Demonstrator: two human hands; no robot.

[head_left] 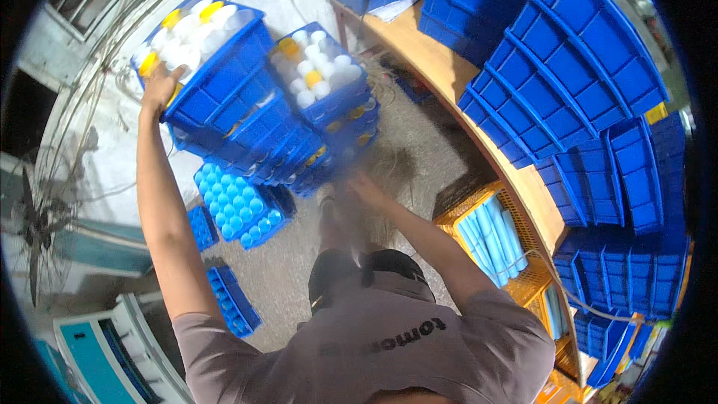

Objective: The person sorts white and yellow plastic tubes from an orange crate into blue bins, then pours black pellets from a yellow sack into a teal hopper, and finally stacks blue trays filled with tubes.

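Our own greyish-brown T-shirt (374, 359) fills the near middle, dark print across it, with our legs and the concrete floor (292, 277) past it. Our left hand (159, 90) is way out on the far left, gripping the near-left corner of the top blue crate (224, 71), thumb up over the rim. That crate's the top one of a tall blue stack, far left, and it's packed with white containers (183, 49), a few yellow ones (212, 12) mixed in. Our right hand (364, 191) is lower down near the middle, close to the stack's bottom end, but it's so blurry we can't tell if it's holding anything. Just right of our stack there's a second blue stack (333, 111), also loaded with white and yellow pieces. Left of our legs, nearer to us, sits a blue crate of light-blue round pieces (232, 198). Over on the right we've got a wooden table (396, 34) with big blue crates (576, 52) piled on it, and an orange basket (535, 277) of light-blue tubes (490, 236) beside its near-side edge.
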